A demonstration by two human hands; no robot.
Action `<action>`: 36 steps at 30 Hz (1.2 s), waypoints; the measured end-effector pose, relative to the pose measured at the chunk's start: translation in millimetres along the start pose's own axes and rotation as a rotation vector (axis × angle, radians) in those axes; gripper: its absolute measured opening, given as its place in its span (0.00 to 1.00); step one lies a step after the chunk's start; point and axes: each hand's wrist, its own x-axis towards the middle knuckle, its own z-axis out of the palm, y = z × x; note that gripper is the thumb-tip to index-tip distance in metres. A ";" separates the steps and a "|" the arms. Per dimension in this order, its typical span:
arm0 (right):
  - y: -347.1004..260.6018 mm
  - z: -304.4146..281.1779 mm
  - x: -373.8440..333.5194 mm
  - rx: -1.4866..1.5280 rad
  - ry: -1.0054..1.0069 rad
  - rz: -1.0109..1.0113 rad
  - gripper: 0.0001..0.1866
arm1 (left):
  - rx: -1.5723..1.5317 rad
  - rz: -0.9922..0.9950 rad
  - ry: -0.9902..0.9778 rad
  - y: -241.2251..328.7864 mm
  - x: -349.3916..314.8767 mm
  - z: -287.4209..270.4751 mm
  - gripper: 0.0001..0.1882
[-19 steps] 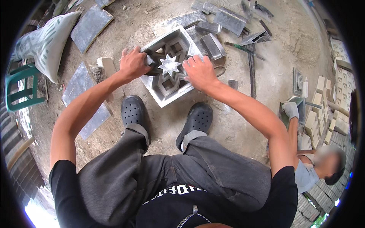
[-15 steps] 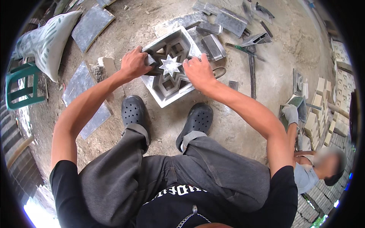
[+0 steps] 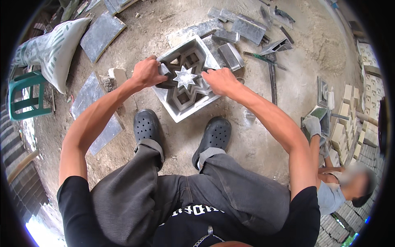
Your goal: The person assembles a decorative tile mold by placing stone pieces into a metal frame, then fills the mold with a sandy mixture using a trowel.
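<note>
A square grey metal mould (image 3: 175,117) sits at a slant on the ground ahead of my feet. Inside it are stepped, angular hollows, and a pale eight-pointed star (image 3: 185,77) stands in the middle. My left hand (image 3: 147,73) is closed round the mould's left side, fingers wrapped over a grey block-like part there. On the opposite side, my right hand (image 3: 222,81) has its fingers curled over the rim, with the thumb side toward the star. The undersides of both grips are hidden.
Metal plates (image 3: 248,29) and a grey metal block (image 3: 231,56) lie beyond the mould. Flat sheets (image 3: 102,36), a white sack (image 3: 57,51) and a green stool (image 3: 28,96) are at left. At right, a co-worker's gloved hand (image 3: 312,124) is near cast blocks (image 3: 339,138).
The fingers of my right hand, straighter across the rim before, are now curled tighter over it. My left hand keeps its hold. The whole view has shifted slightly.
</note>
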 end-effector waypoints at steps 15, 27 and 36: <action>30.4 -37.3 9.7 0.158 -0.059 0.059 0.26 | 0.177 0.114 -0.112 1.7 69.7 -48.6 0.20; 98.3 -78.8 33.5 0.156 -0.044 0.098 0.32 | 0.125 0.144 -0.146 14.1 147.0 -90.6 0.19; 104.6 -92.6 39.5 0.111 -0.067 0.241 0.33 | 0.227 0.187 -0.186 22.3 187.3 -113.8 0.22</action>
